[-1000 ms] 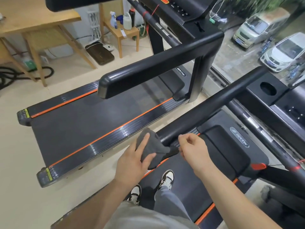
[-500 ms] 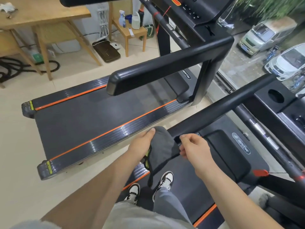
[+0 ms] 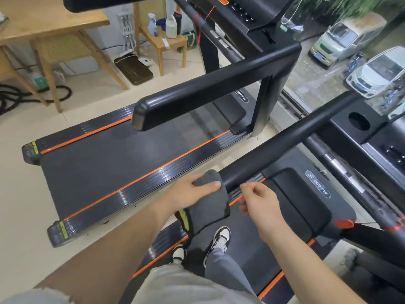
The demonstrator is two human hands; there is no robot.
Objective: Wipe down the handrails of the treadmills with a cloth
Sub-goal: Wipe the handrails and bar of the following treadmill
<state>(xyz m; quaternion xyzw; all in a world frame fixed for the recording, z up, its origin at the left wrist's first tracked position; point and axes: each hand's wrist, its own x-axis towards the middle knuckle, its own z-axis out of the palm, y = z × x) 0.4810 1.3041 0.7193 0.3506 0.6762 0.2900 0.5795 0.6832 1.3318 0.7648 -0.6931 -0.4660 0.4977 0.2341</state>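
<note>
Our left hand (image 3: 188, 194) grips the grey cloth (image 3: 208, 209), thumb on top. The cloth is draped over the near end of the nearer handrail (image 3: 285, 143). Our right hand (image 3: 260, 200) hovers just beside the cloth, fingers curled — whether it pinches anything we cannot tell.

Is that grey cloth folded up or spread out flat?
Folded. The cloth is a thick doubled pad wrapped over the near end of the handrail, gripped by the left hand, with its lower part hanging down.

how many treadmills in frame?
2. Near black treadmill with orange stripes is under the person's feet; far black treadmill lies left of it. Others may be out of frame.
</note>
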